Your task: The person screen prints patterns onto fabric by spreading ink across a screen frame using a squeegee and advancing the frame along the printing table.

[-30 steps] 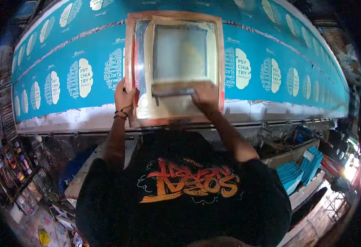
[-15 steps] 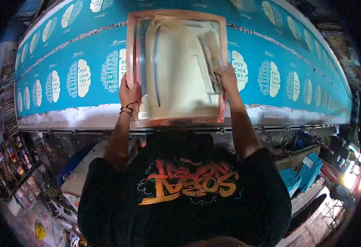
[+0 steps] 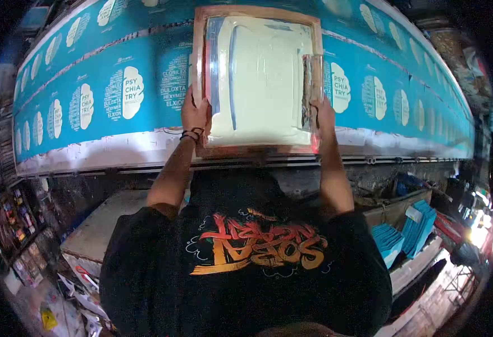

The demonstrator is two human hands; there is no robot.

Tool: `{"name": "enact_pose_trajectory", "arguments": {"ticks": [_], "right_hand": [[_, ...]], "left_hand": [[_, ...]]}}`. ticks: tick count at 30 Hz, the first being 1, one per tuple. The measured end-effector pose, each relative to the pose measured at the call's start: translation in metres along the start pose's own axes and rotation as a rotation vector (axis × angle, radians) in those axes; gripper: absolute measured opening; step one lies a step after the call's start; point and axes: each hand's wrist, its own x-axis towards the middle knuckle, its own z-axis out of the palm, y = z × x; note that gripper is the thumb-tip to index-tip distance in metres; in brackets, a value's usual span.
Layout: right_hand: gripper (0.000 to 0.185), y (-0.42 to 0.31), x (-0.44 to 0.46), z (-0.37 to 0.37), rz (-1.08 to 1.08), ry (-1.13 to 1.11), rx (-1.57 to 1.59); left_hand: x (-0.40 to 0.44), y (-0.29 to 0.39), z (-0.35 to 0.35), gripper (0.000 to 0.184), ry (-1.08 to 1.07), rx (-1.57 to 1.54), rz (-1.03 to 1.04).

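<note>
A wooden-edged screen frame [image 3: 258,149] stands over the printed teal sheet [image 3: 151,84], its inner mesh [image 3: 266,78] covered with pale cream paint. My left hand [image 3: 195,114], with dark bracelets at the wrist, grips the left rail of the frame. At the right side my right hand [image 3: 323,115] is closed on a squeegee [image 3: 312,84], which stands lengthwise against the inner right edge of the frame. A blue streak runs down the left part of the paint.
Below the table edge [image 3: 246,164] lie teal stacks [image 3: 418,227] at the right and a pale board [image 3: 97,227] at the left. Shelves with colourful items [image 3: 24,219] stand at the far left.
The frame has shifted right along the sheet with both hands. The squeegee has turned from crosswise to lengthwise at the right edge, and cream paint now covers the dark-edged rectangle in the mesh.
</note>
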Motion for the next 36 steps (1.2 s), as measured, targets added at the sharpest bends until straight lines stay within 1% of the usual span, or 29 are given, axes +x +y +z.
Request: {"name": "enact_pose_trajectory", "arguments": {"ticks": [1, 3, 5, 7, 9, 10, 11, 13, 14, 15, 16, 17, 18, 19, 20, 21, 22, 23, 24, 25, 26, 27, 28, 29, 31, 32, 33, 35, 36], "right_hand": [[0.065, 0.001, -0.002, 0.001, -0.037, 0.032, 0.02], [0.064, -0.007, -0.004, -0.004, -0.135, -0.117, -0.099], [0.062, -0.038, -0.015, -0.001, 0.123, -0.098, 0.166], [0.05, -0.023, -0.005, 0.017, 0.059, -0.039, 0.142], [0.041, -0.046, -0.017, 0.033, -0.543, 0.357, -0.599], [0.029, -0.071, -0.001, 0.038, -0.597, 0.317, -0.491], [0.029, -0.11, 0.015, 0.038, -0.589, 0.318, -0.497], [0.033, -0.193, 0.06, 0.039, -0.344, -0.275, -0.616], [0.037, -0.208, 0.093, 0.047, -0.466, -0.254, -0.619], [0.041, -0.218, 0.129, 0.055, -0.59, -0.232, -0.621], [0.044, -0.226, 0.163, 0.063, -0.485, -0.319, -0.436], [0.046, -0.221, 0.181, 0.071, -0.43, -0.362, -0.339], [0.048, -0.218, 0.199, 0.078, -0.374, -0.4, -0.242], [0.044, -0.196, 0.207, 0.095, -0.545, -0.248, -0.406], [0.041, -0.172, 0.209, 0.108, -0.708, -0.091, -0.57], [0.035, -0.14, 0.196, 0.114, -0.871, -0.033, -0.516], [0.034, -0.174, 0.129, 0.094, -0.668, -0.077, -0.706], [0.034, -0.144, 0.099, 0.093, -0.731, -0.036, -0.683], [0.034, -0.125, 0.063, 0.085, -0.714, -0.097, -0.681], [0.034, -0.12, 0.018, 0.068, -0.729, -0.131, -0.72], [0.034, -0.104, -0.024, 0.066, -0.553, -0.226, -0.849], [0.032, -0.075, -0.059, 0.056, -0.68, -0.181, -0.755], [0.03, -0.041, -0.081, 0.056, -0.81, -0.115, -0.674], [0.029, -0.008, -0.102, 0.055, -0.941, -0.046, -0.602], [0.029, -0.047, -0.139, 0.02, -0.738, -0.258, -0.637], [0.029, -0.054, -0.139, 0.016, -0.739, -0.23, -0.633], [0.03, -0.06, -0.131, 0.014, -0.75, -0.228, -0.584], [0.032, -0.081, -0.126, 0.0, -0.771, -0.216, -0.532], [0.034, -0.101, -0.127, -0.013, -0.73, -0.295, -0.571]], "left_hand": [[0.001, 0.002, -0.001, 0.065, 0.013, 0.003, 0.0], [0.008, -0.017, 0.001, 0.066, -0.013, 0.332, 0.106], [0.011, -0.03, 0.006, 0.067, -0.013, 0.383, 0.094], [0.029, -0.027, 0.01, 0.068, -0.012, 0.43, 0.079], [0.055, 0.004, 0.013, 0.072, -0.023, 0.463, 0.197], [0.081, 0.026, 0.017, 0.075, -0.03, 0.429, 0.35], [0.119, 0.076, 0.017, 0.079, -0.222, 0.342, 0.408], [0.188, 0.102, 0.047, 0.078, -0.26, 0.543, 0.756], [0.225, 0.108, 0.061, 0.07, -0.392, 0.579, 0.833], [0.268, 0.115, 0.084, 0.065, -0.618, 0.684, 0.685], [0.297, 0.118, 0.104, 0.061, -0.842, 0.781, 0.522], [0.309, 0.115, 0.117, 0.061, -0.85, 0.782, 0.519], [0.317, 0.111, 0.128, 0.049, -0.836, 0.757, 0.482], [0.32, 0.105, 0.135, 0.041, -0.818, 0.736, 0.448], [0.307, 0.066, 0.145, 0.036, -0.668, 0.651, 0.683], [0.278, 0.058, 0.136, 0.036, -0.644, 0.591, 0.669], [0.227, 0.055, 0.119, 0.036, -0.619, 0.531, 0.651], [0.18, 0.073, 0.09, 0.039, -0.688, 0.531, 0.585], [0.132, 0.073, 0.078, 0.044, -0.722, 0.539, 0.479], [0.086, 0.069, 0.067, 0.065, -0.728, 0.495, 0.362], [0.042, 0.053, 0.06, 0.068, -0.735, 0.53, 0.421], [0.004, 0.071, 0.041, 0.068, -0.85, 0.59, 0.315], [-0.033, 0.072, 0.033, 0.06, -0.861, 0.589, 0.271], [-0.07, 0.021, 0.037, 0.054, -0.769, 0.478, 0.406], [-0.1, 0.031, 0.025, 0.048, -0.665, 0.381, 0.489], [-0.093, 0.029, 0.028, 0.048, -0.661, 0.387, 0.515], [-0.077, 0.018, 0.033, 0.045, -0.743, 0.473, 0.579], [-0.055, -0.024, 0.039, 0.043, -0.538, 0.279, 0.453], [-0.043, -0.021, 0.033, 0.046, -0.321, 0.253, 0.343]]}}
